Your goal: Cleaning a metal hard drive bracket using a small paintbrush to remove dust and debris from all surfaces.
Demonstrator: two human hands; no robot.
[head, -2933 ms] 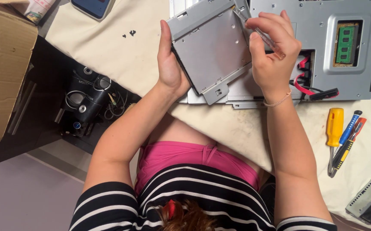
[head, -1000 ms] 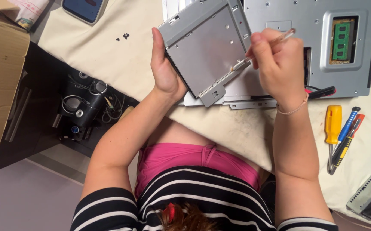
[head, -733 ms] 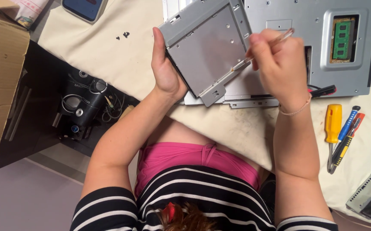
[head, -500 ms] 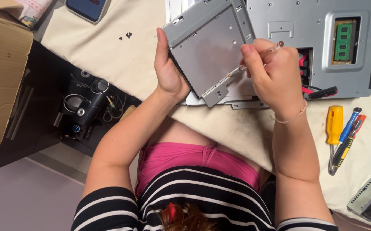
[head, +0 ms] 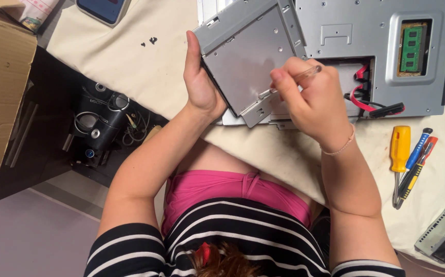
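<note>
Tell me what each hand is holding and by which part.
The left hand grips the grey drive caddy by its left edge. The right hand pinches a clear-handled screwdriver by the handle, with its tip at the caddy's lower bracket.

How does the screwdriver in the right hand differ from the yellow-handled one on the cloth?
The clear-handled screwdriver is gripped in the right hand, its tip against the grey metal drive tray; the yellow-handled screwdriver lies untouched on the cloth. The held one slants and has a slim, see-through handle; the yellow one lies near upright in the picture with a thicker, opaque handle. Both are hand screwdrivers.
</note>
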